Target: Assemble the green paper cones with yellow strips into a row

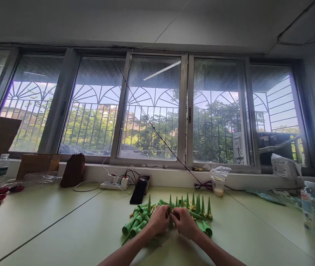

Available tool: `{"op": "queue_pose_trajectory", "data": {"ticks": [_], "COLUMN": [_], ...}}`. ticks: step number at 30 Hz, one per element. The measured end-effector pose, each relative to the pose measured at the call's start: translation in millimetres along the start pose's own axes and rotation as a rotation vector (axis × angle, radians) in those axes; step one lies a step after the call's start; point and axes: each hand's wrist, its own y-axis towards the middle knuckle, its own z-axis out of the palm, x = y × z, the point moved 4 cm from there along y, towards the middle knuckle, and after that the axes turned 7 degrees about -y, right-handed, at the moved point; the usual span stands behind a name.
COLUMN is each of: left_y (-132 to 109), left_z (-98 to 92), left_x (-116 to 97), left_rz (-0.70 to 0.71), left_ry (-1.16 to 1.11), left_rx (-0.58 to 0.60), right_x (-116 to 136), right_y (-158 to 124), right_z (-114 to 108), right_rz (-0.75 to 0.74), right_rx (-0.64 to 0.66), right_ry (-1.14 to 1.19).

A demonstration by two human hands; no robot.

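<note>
My left hand (159,218) and my right hand (184,221) meet at the middle of the pale table, fingers closed and nearly touching. A green plastic cone (170,201) rises just between them, and its lower part is mostly hidden by my left fingers. Whatever the right fingertips pinch is too small to make out. Beside my left hand lies a heap of hollow green cones (135,222). Behind my right hand, several green cones (198,204) stand upright with small yellow pieces (204,213) at their bases. More cones (205,228) lie right of my right wrist.
Beyond the heap lie a black phone (138,191) and a white power strip (114,186) with cables. A plastic cup (218,184) stands behind the upright cones. Water bottles (312,212) stand at both sides. A dark brown bag (73,170) sits near the windowsill.
</note>
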Motion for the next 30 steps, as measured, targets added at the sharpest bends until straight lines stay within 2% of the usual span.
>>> {"op": "queue_pose_trajectory", "data": {"ticks": [30], "left_y": [-3.4], "left_z": [-3.5], "left_x": [-6.5], "left_rz": [0.020], "left_ry": [-0.037], "left_rx": [0.035], "right_x": [0.3], "right_y": [0.0], "right_z": [1.0], "right_rz": [-0.018], "right_rx": [-0.002], "right_ry": [0.009]}}
